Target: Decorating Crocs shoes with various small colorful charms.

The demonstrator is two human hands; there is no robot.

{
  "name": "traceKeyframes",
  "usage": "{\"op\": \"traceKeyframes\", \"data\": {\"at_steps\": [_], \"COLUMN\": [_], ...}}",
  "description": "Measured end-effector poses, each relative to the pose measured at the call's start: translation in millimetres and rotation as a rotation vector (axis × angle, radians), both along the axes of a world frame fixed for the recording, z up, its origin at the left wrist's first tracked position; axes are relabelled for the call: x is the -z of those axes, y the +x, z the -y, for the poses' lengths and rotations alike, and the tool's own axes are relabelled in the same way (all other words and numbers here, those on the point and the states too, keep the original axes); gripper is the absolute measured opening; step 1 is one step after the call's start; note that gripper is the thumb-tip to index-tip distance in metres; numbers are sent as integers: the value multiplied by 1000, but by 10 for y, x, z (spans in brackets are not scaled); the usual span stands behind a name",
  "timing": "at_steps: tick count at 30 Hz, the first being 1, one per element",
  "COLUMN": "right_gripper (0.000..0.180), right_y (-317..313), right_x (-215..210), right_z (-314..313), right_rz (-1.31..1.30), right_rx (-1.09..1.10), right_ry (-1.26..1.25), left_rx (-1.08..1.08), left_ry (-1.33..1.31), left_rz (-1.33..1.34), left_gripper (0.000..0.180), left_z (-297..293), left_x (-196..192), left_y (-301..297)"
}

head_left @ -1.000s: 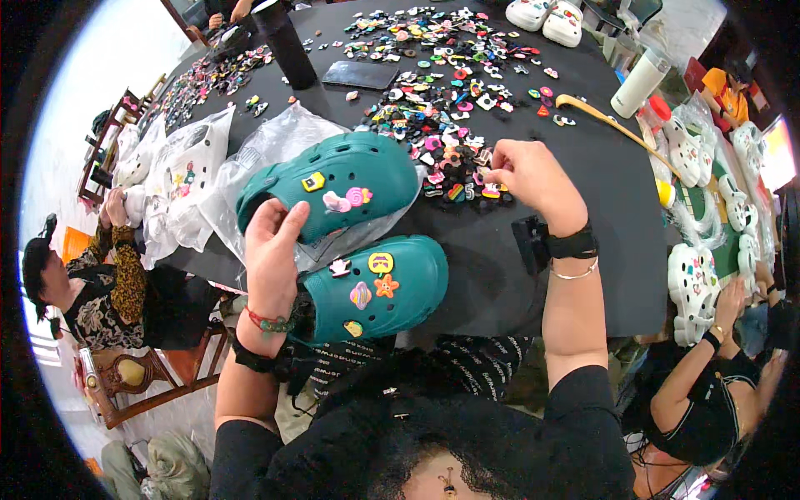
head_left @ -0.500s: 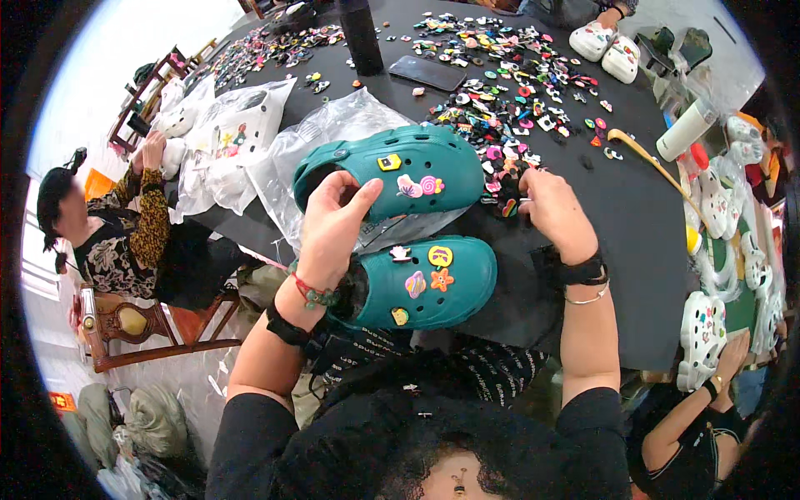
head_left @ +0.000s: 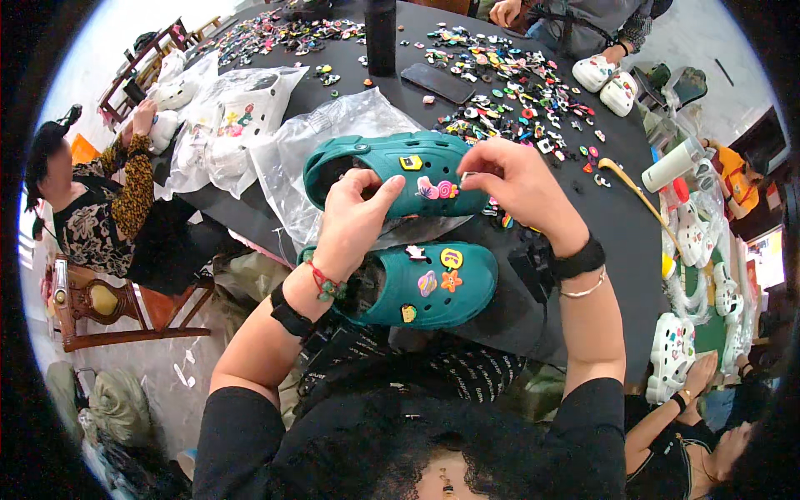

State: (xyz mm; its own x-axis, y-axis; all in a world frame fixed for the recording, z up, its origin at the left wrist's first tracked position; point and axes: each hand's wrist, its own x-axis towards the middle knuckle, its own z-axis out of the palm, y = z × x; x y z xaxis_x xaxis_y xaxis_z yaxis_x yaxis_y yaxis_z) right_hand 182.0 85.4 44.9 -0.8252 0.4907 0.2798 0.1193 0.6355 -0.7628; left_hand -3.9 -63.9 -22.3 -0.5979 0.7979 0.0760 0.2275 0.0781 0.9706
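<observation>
the far clog [head_left: 400, 171] has come up off the surface [head_left: 617, 225] since a second ago: left hand [head_left: 354, 221] grips its side, right hand [head_left: 512, 179] pinches a charm at its toe, ready to press in. near clog [head_left: 417, 283] lies below.

We are sitting in a craft workshop: charms [head_left: 500, 75] are covering the black table [head_left: 617, 233], white clogs [head_left: 608, 83] piling at frame right.

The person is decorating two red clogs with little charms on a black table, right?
Not quite: the clogs are teal, not red. The head view shows the far clog under the left hand and right hand, and the near clog, on the black table.
</observation>
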Motion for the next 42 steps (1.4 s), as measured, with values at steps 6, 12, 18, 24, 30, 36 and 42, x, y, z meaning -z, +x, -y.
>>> {"op": "traceKeyframes", "data": {"at_steps": [6,12,18,24,30,36,42], "right_gripper": [13,28,70,80,81,76,77], "right_y": [-264,-345,-489,-631,-693,-637,-598], "right_x": [6,94,-60,-137,-53,125,-130], "right_z": [-86,-250,-304,-339,-355,-560,-531], "right_rz": [181,209,457,626,659,567,650], "right_rx": [-31,-9,-73,-159,-135,-147,-240], "right_ry": [212,526,299,235,324,287,0], "left_rx": [-8,-16,18,90,104,39,-22], "left_ry": [-22,3,-16,-73,-71,-3,5], "left_rz": [-140,-100,-72,-84,-121,-167,-168], "left_gripper": [30,38,39,25,24,26,28], "left_z": [16,6,47,53,63,-5,36], "left_x": [-2,-16,-4,-27,-69,-38,-18], "left_y": [-4,11,14,-4,-7,26,4]}}
